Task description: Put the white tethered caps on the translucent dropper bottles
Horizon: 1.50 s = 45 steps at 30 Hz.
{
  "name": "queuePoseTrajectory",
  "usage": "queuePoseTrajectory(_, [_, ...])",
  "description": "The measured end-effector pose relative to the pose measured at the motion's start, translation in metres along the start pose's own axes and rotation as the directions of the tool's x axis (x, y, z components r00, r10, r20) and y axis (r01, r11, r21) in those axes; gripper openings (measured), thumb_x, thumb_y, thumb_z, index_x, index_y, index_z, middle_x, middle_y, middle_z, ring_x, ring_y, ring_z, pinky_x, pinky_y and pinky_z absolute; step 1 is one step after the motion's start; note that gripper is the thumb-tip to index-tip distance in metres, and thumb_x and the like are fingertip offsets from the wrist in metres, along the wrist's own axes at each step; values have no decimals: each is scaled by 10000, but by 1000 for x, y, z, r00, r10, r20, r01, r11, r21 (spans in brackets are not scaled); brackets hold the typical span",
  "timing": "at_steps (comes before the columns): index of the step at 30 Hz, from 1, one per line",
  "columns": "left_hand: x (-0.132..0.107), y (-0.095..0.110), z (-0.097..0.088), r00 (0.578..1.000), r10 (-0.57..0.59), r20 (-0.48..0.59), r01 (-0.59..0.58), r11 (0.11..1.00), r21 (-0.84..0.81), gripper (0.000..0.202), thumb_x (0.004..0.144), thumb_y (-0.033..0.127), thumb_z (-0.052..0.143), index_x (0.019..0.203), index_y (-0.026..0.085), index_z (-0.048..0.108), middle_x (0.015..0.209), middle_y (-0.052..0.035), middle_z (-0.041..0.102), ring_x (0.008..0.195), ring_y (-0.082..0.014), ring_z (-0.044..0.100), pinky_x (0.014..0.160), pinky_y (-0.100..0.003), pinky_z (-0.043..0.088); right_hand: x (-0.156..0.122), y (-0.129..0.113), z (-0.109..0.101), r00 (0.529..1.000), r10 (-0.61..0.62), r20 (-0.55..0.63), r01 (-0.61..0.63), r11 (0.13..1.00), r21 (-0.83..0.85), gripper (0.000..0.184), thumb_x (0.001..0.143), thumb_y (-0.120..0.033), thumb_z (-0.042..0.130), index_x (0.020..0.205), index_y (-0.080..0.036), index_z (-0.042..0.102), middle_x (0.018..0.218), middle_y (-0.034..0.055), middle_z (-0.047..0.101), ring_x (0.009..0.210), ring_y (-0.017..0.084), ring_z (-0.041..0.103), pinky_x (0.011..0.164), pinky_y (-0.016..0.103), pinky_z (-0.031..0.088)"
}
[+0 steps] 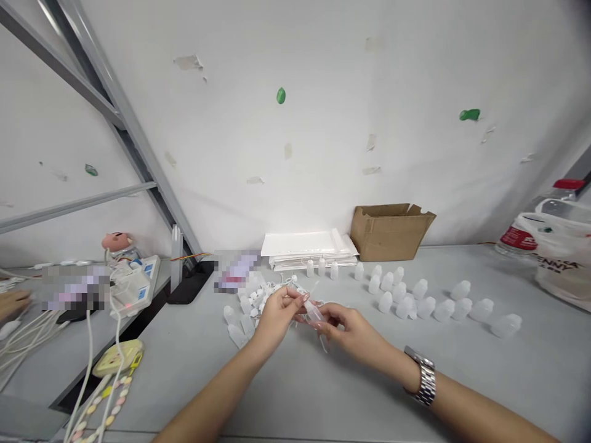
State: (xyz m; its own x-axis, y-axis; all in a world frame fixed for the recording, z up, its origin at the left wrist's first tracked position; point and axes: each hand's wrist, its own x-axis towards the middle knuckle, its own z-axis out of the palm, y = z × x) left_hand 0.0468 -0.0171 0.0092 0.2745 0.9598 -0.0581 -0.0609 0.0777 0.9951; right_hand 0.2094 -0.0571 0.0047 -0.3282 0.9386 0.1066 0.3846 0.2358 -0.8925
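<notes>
Both hands meet over the middle of the table on one small translucent plastic bottle [314, 312] with a thin pointed tip, held tilted. My left hand [279, 311] is closed, its fingertips pinching near the bottle's tip end. My right hand [344, 326] wraps its fingers around the bottle's body from the right. A thin clear strip [324, 344] hangs below the right fingers; I cannot tell what it is. Beside the left hand lies a heap of small white caps [253, 301] and loose bottles [237, 336]. Several similar bottles [406, 306] stand to the right.
Behind the hands lie a stack of white envelopes [309, 249] and an open cardboard box [390, 234]. A phone [237, 271] rests at the back left. Cables [117, 344], a power strip [143, 286] and a co-worker's hand [13, 303] are further left. A plastic bag [563, 264] stands far right.
</notes>
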Motion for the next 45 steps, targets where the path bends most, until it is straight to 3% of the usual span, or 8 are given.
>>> queuePoseTrajectory(7, [-4, -2, 3, 999, -27, 37, 30, 994, -104, 266, 683, 404, 646, 691, 170, 520, 746, -55, 710, 713, -178, 651, 724, -311, 467, 0, 2, 0, 998, 15, -63, -22, 993, -118, 230, 817, -355, 500, 679, -175, 535, 610, -29, 518, 575, 112, 432, 554, 233, 353])
queuePoseTrajectory(12, [-3, -3, 0, 1000, -4, -8, 3, 996, -94, 240, 636, 333, 703, 755, 165, 581, 770, -62, 715, 788, -194, 641, 714, -293, 449, 0, 4, 1, 997, -10, -82, -4, 986, -165, 219, 822, -358, 497, 709, -176, 542, 617, -31, 517, 567, 108, 423, 540, 231, 347])
queuePoseTrajectory(17, [-3, -4, -1, 999, -17, 35, 19, 998, -56, 239, 680, 326, 669, 847, 155, 671, 939, -86, 696, 877, -191, 608, 766, -279, 429, 0, 8, 3, 995, -27, -94, 10, 984, -179, 225, 843, -372, 467, 770, -179, 557, 633, -25, 527, 565, 110, 428, 537, 233, 347])
queuePoseTrajectory(26, [-6, 0, 1, 999, 3, 32, 0, 997, -80, 195, 648, 306, 703, 778, 165, 666, 818, -50, 699, 802, -166, 603, 757, -267, 425, 0, 6, 3, 997, -24, -68, 13, 986, -166, 231, 858, -380, 440, 837, -184, 560, 695, 5, 590, 612, 136, 497, 562, 246, 365])
queuePoseTrajectory(35, [-3, -6, 0, 998, -32, 45, 40, 983, -181, 187, 667, 325, 683, 748, 156, 666, 784, -43, 693, 750, -140, 596, 749, -254, 418, -4, 3, 3, 995, -48, -82, 31, 980, -199, 200, 852, -359, 460, 841, -183, 555, 689, 0, 579, 603, 132, 477, 564, 240, 361])
queuePoseTrajectory(40, [-2, -5, 3, 999, -37, -12, 34, 978, -204, 234, 616, 320, 720, 776, 169, 641, 751, -36, 703, 707, -144, 609, 717, -261, 422, -3, 6, 4, 995, -39, -89, 21, 981, -192, 205, 854, -371, 453, 835, -186, 539, 687, -7, 566, 592, 125, 459, 553, 234, 355])
queuePoseTrajectory(45, [-4, -2, 3, 998, -64, -28, 57, 978, -200, 274, 620, 333, 717, 822, 154, 666, 818, -60, 703, 781, -159, 608, 759, -266, 415, -2, 8, 5, 991, -45, -123, 18, 977, -212, 192, 838, -365, 480, 803, -184, 534, 643, -20, 537, 565, 120, 446, 537, 236, 353])
